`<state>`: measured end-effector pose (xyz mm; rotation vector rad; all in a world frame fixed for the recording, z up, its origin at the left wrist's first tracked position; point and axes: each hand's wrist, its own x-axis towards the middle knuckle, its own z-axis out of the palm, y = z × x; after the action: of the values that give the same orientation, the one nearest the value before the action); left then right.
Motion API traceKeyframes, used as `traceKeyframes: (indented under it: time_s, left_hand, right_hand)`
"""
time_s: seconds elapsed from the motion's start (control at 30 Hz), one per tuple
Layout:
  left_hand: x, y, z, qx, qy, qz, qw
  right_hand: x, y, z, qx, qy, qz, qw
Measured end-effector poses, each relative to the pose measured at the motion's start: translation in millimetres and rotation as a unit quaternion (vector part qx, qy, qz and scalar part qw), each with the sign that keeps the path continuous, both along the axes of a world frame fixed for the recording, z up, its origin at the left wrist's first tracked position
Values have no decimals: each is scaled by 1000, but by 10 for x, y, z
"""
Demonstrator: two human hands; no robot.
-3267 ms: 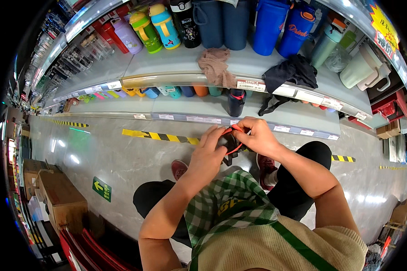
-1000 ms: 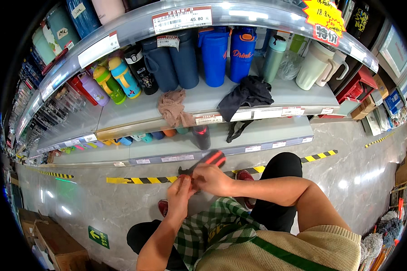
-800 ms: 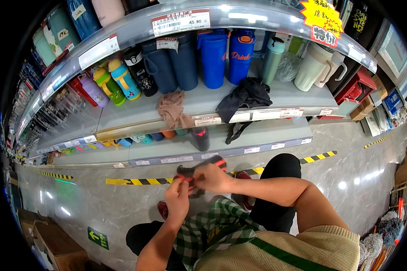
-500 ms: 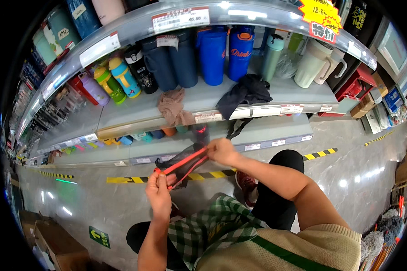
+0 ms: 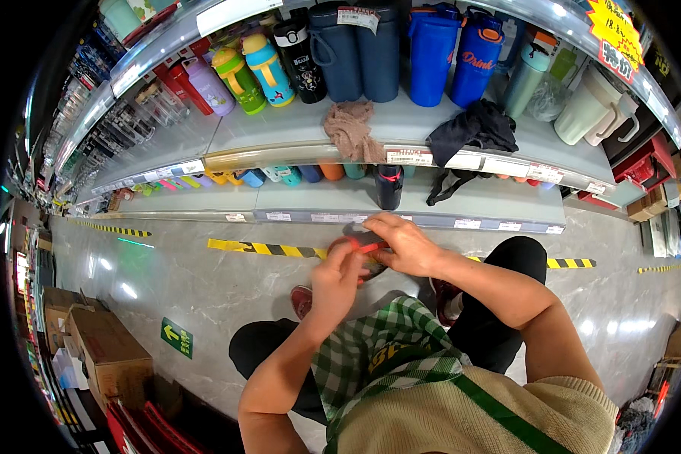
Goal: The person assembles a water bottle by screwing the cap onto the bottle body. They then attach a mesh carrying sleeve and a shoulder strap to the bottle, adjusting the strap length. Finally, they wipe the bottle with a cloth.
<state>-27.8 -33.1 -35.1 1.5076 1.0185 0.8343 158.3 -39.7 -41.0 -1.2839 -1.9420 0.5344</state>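
Note:
My left hand (image 5: 338, 276) and my right hand (image 5: 406, 244) are close together above the floor, in front of the lower shelf. Between them they hold a red strap (image 5: 372, 247) with dark, sheer-looking material; motion blurs it, so its exact kind is unclear. The fingers of both hands are closed on it. Just beyond, a dark bottle (image 5: 389, 189) with a red band near its top stands upright on the lower shelf. A brown cloth (image 5: 353, 130) and a black cloth (image 5: 473, 129) lie on the middle shelf, partly over its front edge.
Tumblers and flasks line the middle shelf, among them two blue bottles (image 5: 433, 60) and a cream jug (image 5: 586, 106). A black strap (image 5: 448, 185) hangs below the black cloth. Cardboard boxes (image 5: 110, 356) stand at left. Yellow-black tape (image 5: 265, 249) marks the floor.
My hands have drawn together, and the red strap stretched between them is now bunched up. The view has shifted, so the shelves sit farther right and higher.

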Motion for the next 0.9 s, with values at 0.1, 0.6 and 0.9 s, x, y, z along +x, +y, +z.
traceKeyframes:
  time_s: [0.1,0.6,0.9]
  left_hand:
    - [26,-1,49,39,31,-37,998]
    - [-62,119,207,361,162,-11,918]
    - [-254,205,433,41,-246,212,945]
  right_hand:
    - [14,13,-78,-91,-15,-41,995]
    - [56,4,105,-60,82,-54,993]
    - [135,-57,183,-94,308,-76,944]
